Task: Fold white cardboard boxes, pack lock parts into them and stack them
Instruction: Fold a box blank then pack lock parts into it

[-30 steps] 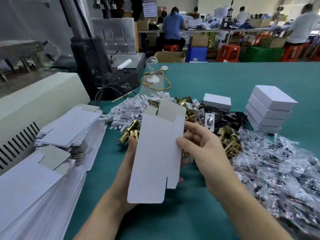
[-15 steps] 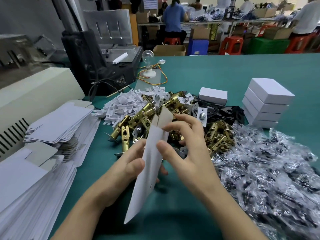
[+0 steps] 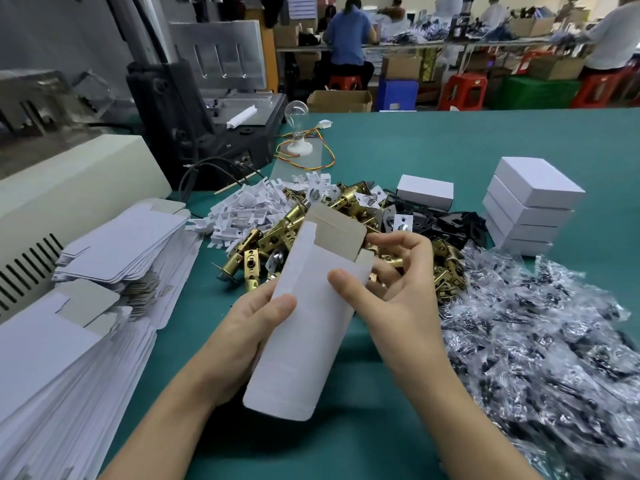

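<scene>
On the left of the frame the pile of flat blanks (image 3: 121,244) lies waiting on the green table (image 3: 450,143). A second ago I held one blank flat toward me, then turned it edge-on. Now the white cardboard blank (image 3: 311,323) faces me again at the centre of the frame, long side up, its grey flap at the top, and I judge that I am working it open into a sleeve; no end is tucked yet, so folding has barely begun. My left hand (image 3: 256,327) grips its left edge, thumb pressed on the front and fingers behind, out of sight. My right hand (image 3: 398,289) pinches the right edge, thumb flat on the white face and fingers curled round the back near the top flap. Just behind the blank, toward upper centre, the brass lock parts (image 3: 270,237) lie heaped and none is packed into this box. At the right a stack of finished boxes (image 3: 530,206) stands well apart.
</scene>
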